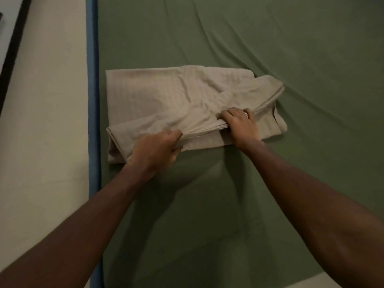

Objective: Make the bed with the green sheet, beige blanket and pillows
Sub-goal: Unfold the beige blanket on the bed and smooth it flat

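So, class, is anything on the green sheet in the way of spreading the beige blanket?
Nothing visible does. The left hand and right hand grip the beige blanket; the green sheet around it shows only wrinkles.

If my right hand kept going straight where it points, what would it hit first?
Likely the beige blanket itself: the right hand grips a bunched fold, and more of the folded pile lies just ahead, with green sheet beyond.

All we see of ourselves is two bare arms: left forearm (83, 225) from the lower left of the frame, right forearm (311, 204) from the lower right, uncovered right down to the left hand (155, 150) and right hand (239, 124), bare too.
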